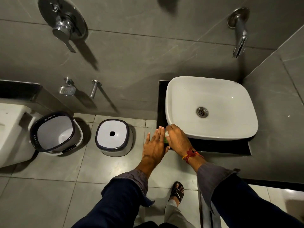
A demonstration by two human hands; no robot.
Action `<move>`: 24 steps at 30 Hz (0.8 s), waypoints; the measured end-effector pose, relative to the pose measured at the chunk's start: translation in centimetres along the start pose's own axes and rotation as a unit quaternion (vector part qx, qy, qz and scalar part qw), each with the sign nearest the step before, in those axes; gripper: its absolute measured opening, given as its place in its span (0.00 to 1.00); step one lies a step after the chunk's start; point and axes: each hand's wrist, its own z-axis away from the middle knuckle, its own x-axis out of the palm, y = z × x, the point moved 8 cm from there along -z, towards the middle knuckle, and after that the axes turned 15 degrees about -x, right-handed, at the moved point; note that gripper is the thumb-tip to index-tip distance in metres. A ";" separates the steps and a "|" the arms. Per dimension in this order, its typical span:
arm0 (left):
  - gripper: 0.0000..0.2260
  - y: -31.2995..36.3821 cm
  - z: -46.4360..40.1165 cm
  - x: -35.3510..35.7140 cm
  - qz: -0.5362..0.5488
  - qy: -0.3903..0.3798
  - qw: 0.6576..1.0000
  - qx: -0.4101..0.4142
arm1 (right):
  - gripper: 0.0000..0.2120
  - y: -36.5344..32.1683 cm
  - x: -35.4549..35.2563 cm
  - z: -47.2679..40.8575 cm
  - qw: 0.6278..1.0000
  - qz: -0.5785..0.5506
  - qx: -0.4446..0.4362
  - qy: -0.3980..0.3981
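Note:
A white square basin [210, 89] sits on a black counter [213, 146] at the right. At the counter's front left corner my right hand [176, 139] grips a small green and white thing [166, 137], mostly hidden by the fingers, perhaps a sponge. It lies against the counter beside the basin's corner. My left hand [154, 145] is held flat with straight fingers just off the counter's left edge, close beside the right hand.
A wall spout [240, 32] hangs above the basin. A mixer handle [63, 25], a soap dish [67, 90] and a peg [94, 88] are on the grey wall. On the floor stand a bucket [56, 132] and an upturned stool [113, 137]. A toilet [9, 130] is at the left. My sandalled foot [176, 192] is below.

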 end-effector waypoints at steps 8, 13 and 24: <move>0.37 0.1 -0.1 0.2 0.003 0.002 1.000 -0.003 | 0.18 0.3 0.2 -0.2 0.997 0.039 0.063 0.009; 0.37 0.0 -0.1 0.6 0.000 0.006 1.000 -0.004 | 0.18 -0.3 0.2 0.8 0.999 -0.019 -0.001 0.026; 0.35 0.0 -0.1 0.7 0.011 0.009 1.000 -0.012 | 0.21 0.8 0.1 -0.4 0.995 0.045 0.077 -0.035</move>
